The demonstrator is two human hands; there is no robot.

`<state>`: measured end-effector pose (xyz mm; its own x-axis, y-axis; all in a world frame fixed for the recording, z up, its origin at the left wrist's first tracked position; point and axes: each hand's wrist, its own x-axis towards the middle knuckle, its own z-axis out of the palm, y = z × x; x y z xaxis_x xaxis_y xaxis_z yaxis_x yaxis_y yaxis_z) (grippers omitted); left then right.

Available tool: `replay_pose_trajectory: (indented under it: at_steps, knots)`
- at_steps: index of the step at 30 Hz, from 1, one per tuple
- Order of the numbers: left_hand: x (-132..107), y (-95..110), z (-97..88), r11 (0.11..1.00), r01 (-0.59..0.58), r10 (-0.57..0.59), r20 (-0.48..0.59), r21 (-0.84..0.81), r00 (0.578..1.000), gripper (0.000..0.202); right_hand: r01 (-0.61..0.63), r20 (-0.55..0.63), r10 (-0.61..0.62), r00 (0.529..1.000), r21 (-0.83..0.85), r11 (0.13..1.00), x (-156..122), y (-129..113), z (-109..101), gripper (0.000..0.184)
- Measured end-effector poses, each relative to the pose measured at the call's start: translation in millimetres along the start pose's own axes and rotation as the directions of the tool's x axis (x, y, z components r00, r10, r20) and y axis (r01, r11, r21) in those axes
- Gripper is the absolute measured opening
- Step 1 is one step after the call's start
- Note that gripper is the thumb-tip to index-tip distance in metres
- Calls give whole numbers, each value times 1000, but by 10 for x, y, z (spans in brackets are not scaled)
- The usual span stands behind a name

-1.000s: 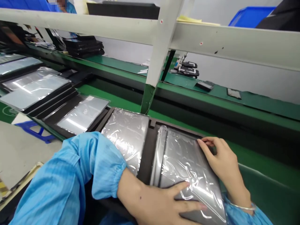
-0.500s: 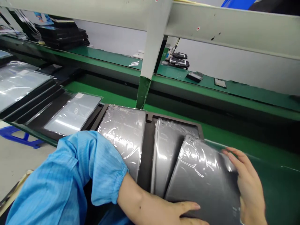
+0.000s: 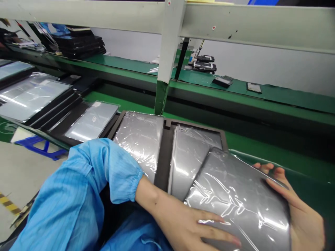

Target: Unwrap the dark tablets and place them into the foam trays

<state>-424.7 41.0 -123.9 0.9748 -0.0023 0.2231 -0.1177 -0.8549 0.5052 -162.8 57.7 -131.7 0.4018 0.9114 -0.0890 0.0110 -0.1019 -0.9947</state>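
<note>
A grey tablet in clear plastic film (image 3: 240,198) lies tilted at the lower right. My right hand (image 3: 300,205) grips its right edge, thumb on top and fingers beyond the far edge. On its lower left part my left hand (image 3: 193,226) rests with fingers stretched out over the film. Partly beneath this tablet, another wrapped grey tablet (image 3: 183,157) sits in the right compartment of a dark tray (image 3: 165,150). A further wrapped tablet (image 3: 142,139) lies in the left compartment, partly covered by my blue sleeve.
To the left, another tray (image 3: 59,130) holds a wrapped panel (image 3: 92,120), beside stacked wrapped panels (image 3: 36,99). A post (image 3: 167,62) rises behind the trays, with a green shelf (image 3: 125,68) along the back. A blue stool (image 3: 43,148) stands below at left.
The held tablet has shifted right and turned, baring more of the tablet under it. My right hand has moved right and down with it. The whole view has swung slightly.
</note>
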Motion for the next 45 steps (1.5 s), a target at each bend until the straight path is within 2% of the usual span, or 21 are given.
replay_pose_trajectory:
  at_steps: [2, 3, 4, 7, 10, 13, 15, 18, 22, 26, 29, 32, 35, 37, 39, 41, 42, 45]
  knots:
    - [48, 34, -62, 998, 23, -20, 45, -62, 999, 48, -148, 19, 148, 989, 228, 962, 40, -22, 22, 40]
    - [71, 61, -87, 998, 34, -31, 47, -45, 998, 47, -213, 27, 216, 976, 325, 921, 69, -45, 43, 39]
    - [90, 96, -107, 999, 42, -42, 38, -2, 998, 47, -229, 40, 230, 972, 362, 903, 106, -74, 71, 38]
    - [118, 254, -159, 966, 98, -93, -32, 241, 995, 50, -225, 105, 199, 974, 407, 885, 283, -195, 209, 39]
    - [96, 427, -238, 844, 217, -193, -100, 491, 976, 53, -252, 200, 183, 963, 415, 874, 509, -374, 456, 38]
    - [53, 491, -368, 757, 317, -313, -108, 571, 944, 60, -246, 268, 135, 954, 442, 863, 708, -553, 793, 38]
    - [19, 433, -466, 758, 375, -396, -81, 534, 915, 68, -189, 290, 58, 955, 447, 874, 818, -614, 1028, 43]
    - [-64, 227, -594, 765, 471, -502, -51, 439, 863, 86, -47, 333, -82, 939, 361, 932, 971, -561, 1313, 45]
    - [-192, -99, -652, 743, 577, -569, -134, 340, 811, 113, 160, 356, -271, 894, 311, 937, 1151, -348, 1450, 38]
    - [-182, -320, -488, 694, 623, -584, -224, 360, 780, 101, 248, 348, -344, 872, 293, 923, 1282, -206, 1415, 34]
    - [-124, -384, -304, 654, 621, -581, -239, 433, 778, 89, 401, 275, -454, 848, 228, 887, 1356, -151, 1416, 32]
    - [-92, -392, -182, 613, 637, -579, -283, 468, 765, 79, 550, 244, -562, 791, 121, 827, 1398, -96, 1437, 26]
    - [-61, -399, -124, 591, 644, -576, -305, 486, 759, 77, 687, 304, -635, 710, -106, 719, 1394, -71, 1424, 21]
    - [-12, -410, -89, 564, 655, -580, -323, 503, 748, 76, 783, 373, -690, 621, -237, 576, 1372, -96, 1398, 23]
    - [67, -419, -43, 519, 681, -593, -357, 517, 722, 76, 859, 474, -717, 512, -301, 415, 1338, -152, 1380, 26]
    - [160, -417, 4, 477, 700, -601, -384, 531, 701, 76, 902, 593, -682, 428, -324, 284, 1280, -213, 1388, 28]
    - [204, -411, 23, 472, 696, -600, -381, 542, 703, 76, 915, 656, -640, 399, -329, 233, 1239, -236, 1402, 29]
    - [300, -373, 43, 513, 630, -585, -300, 583, 754, 74, 931, 803, -482, 350, -356, 82, 1088, -248, 1456, 37]
